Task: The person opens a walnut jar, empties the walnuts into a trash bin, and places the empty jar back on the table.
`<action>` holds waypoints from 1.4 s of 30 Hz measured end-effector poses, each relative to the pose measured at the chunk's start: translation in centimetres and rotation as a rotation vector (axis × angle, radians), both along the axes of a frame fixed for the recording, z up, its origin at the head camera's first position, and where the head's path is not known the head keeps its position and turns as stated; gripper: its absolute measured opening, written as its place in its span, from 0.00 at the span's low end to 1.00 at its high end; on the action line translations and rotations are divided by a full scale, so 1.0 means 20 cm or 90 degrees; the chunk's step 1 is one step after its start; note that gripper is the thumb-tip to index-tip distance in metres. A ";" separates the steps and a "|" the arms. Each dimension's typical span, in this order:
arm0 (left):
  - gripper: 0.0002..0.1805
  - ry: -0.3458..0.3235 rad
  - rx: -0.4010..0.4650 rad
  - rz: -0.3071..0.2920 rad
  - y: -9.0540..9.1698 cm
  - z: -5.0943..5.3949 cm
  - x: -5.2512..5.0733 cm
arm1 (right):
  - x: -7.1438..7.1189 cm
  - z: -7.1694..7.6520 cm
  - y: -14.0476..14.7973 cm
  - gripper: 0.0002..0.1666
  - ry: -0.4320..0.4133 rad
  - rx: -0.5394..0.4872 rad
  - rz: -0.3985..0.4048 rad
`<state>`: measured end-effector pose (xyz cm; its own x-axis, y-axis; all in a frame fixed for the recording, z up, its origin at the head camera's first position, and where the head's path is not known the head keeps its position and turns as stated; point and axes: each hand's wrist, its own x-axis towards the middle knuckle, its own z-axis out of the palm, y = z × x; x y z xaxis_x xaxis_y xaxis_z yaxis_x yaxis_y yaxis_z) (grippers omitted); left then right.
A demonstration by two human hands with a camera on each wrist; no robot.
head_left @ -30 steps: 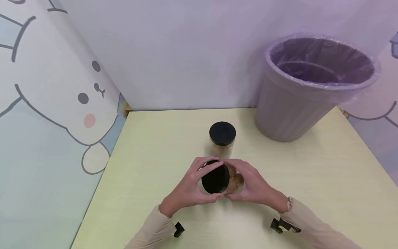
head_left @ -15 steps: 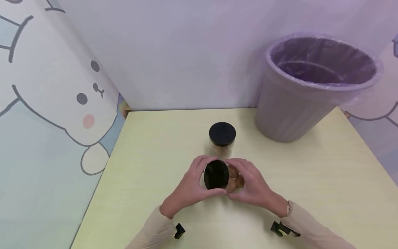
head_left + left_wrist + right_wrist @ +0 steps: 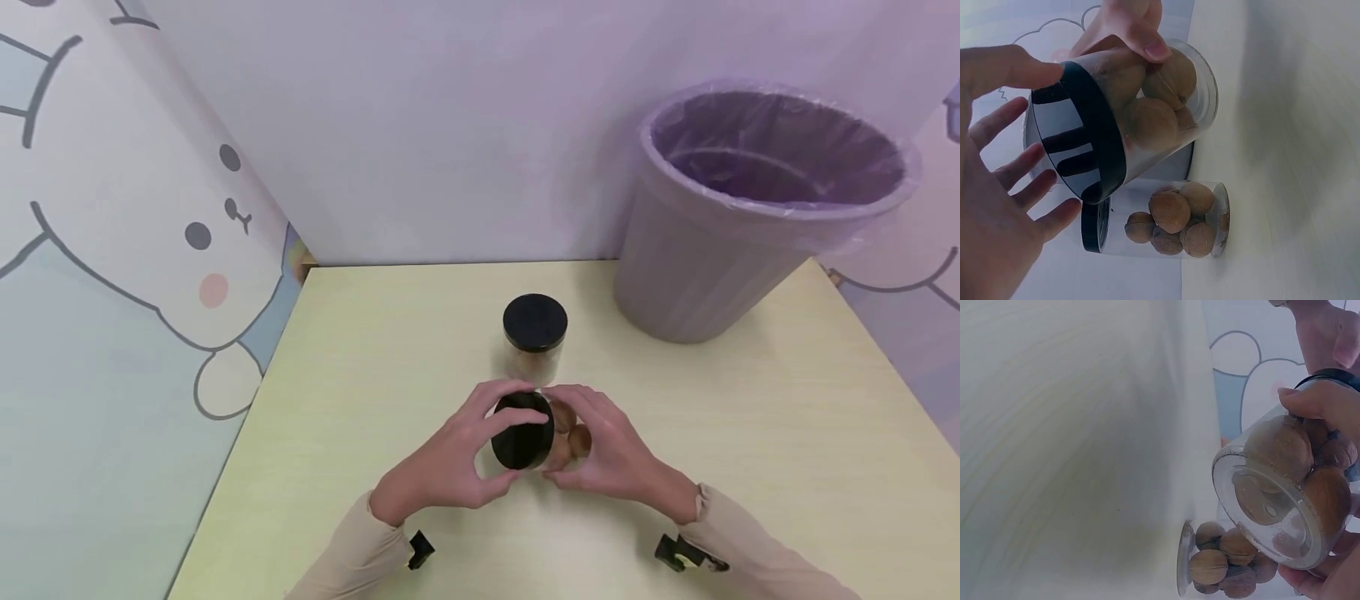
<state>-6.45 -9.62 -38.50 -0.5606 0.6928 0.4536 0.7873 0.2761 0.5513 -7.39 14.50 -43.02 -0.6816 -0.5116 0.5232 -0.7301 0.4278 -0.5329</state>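
Note:
A clear jar of walnuts (image 3: 1154, 119) with a black lid (image 3: 513, 446) is held tilted just above the table, lid toward the left. My right hand (image 3: 618, 450) grips the jar's clear body, thumb and fingers on opposite sides. At the lid end is my left hand (image 3: 457, 458). Its thumb tip meets the lid's edge in the left wrist view, while the spread fingers (image 3: 1025, 169) stand just off the lid's top, mirrored in its gloss. Behind the held jar, a second walnut jar (image 3: 534, 342) stands upright with its black lid on.
A grey-purple bin (image 3: 697, 258) lined with a clear bag stands at the back right of the pale table (image 3: 360, 358). A plain wall (image 3: 420, 133) rises behind the table. On the left is a panel with a cartoon animal (image 3: 150, 208).
Half a second ago my left thumb lay further along the lid's near edge. The thumb has drawn back to the left, and a finger now extends over the lid. The right hand keeps its grip.

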 end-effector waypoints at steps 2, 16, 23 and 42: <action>0.35 0.008 0.000 -0.017 0.00 0.00 0.00 | 0.00 0.00 0.00 0.55 0.013 -0.007 0.004; 0.34 -0.038 -0.005 0.024 -0.01 0.00 0.01 | 0.00 0.01 0.00 0.54 0.025 -0.006 0.014; 0.36 -0.079 0.003 0.123 0.01 -0.02 0.02 | 0.02 0.02 0.00 0.54 0.014 0.001 0.015; 0.40 -0.088 0.007 0.066 -0.01 0.01 0.05 | 0.03 0.02 0.00 0.55 0.035 0.002 0.014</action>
<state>-5.55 -9.76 -38.31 -0.6865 0.6237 0.3738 0.6712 0.3457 0.6557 -6.88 14.54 -42.58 -0.6407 -0.5279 0.5576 -0.7673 0.4125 -0.4911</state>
